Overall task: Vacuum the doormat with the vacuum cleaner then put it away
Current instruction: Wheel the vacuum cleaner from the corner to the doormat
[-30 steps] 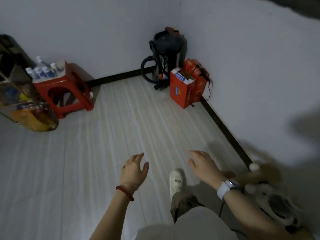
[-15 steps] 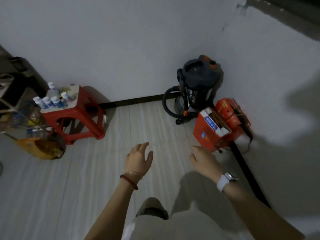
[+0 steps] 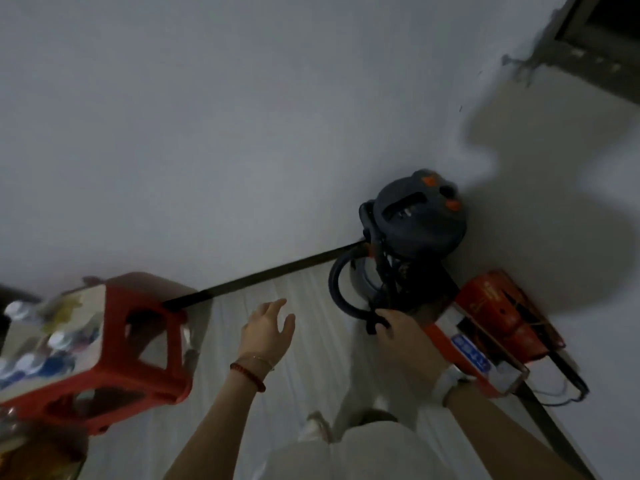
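Observation:
The vacuum cleaner (image 3: 420, 220), a dark grey canister with orange buttons, stands in the corner where the two white walls meet. Its black hose (image 3: 337, 289) loops down to the floor on its left side. My right hand (image 3: 407, 336), with a white watch on the wrist, has its fingers curled on the lower end of the hose, just in front of the canister. My left hand (image 3: 266, 329), with a red bead bracelet, hovers open above the pale plank floor, left of the hose and touching nothing. No doormat is in view.
A red plastic stool (image 3: 138, 344) carrying small bottles stands close on the left. Two red cardboard boxes (image 3: 485, 317) lean against the right wall beside the vacuum, with a dark cable (image 3: 568, 375) trailing on the floor. My legs and a shoe show at the bottom.
I have walked up to the corner, so the vacuum and stool are much nearer. My right hand has reached forward onto the hose end. My left hand stayed open.

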Demonstrator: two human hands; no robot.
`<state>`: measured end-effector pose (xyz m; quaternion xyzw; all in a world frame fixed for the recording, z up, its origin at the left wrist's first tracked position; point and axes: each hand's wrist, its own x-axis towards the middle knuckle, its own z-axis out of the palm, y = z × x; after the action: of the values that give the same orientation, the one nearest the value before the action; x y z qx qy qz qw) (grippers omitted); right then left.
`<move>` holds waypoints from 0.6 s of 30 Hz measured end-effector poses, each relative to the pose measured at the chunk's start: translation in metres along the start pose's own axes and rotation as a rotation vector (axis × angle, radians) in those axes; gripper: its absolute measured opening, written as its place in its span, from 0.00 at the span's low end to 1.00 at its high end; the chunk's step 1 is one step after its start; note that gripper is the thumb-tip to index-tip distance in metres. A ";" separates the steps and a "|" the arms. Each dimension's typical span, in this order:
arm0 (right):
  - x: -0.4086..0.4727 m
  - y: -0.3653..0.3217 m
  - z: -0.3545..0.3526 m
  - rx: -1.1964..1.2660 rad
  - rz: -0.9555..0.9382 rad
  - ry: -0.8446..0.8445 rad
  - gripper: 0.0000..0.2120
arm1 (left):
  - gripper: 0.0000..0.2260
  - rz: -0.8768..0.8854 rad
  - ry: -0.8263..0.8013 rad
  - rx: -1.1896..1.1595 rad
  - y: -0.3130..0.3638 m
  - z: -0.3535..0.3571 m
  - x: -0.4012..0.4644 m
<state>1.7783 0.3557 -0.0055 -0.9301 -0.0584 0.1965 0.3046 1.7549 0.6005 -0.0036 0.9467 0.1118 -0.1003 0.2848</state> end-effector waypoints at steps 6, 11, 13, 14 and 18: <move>0.120 0.012 -0.042 0.109 0.177 0.123 0.20 | 0.20 0.170 -0.104 0.013 0.055 -0.018 0.168; 0.233 0.036 -0.077 0.214 0.283 0.196 0.20 | 0.19 0.240 -0.196 0.031 0.097 -0.002 0.292; 0.272 0.044 -0.091 0.271 0.361 0.213 0.20 | 0.19 0.272 -0.269 0.072 0.117 0.000 0.336; 0.289 0.048 -0.097 0.301 0.404 0.221 0.20 | 0.19 0.292 -0.293 0.085 0.128 0.000 0.356; 0.355 0.067 -0.117 0.429 0.564 0.272 0.20 | 0.16 0.399 -0.351 0.108 0.175 0.002 0.438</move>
<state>2.1501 0.3190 -0.0756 -0.8425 0.2834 0.1549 0.4312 2.2196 0.5249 -0.0255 0.9319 -0.1336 -0.2106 0.2632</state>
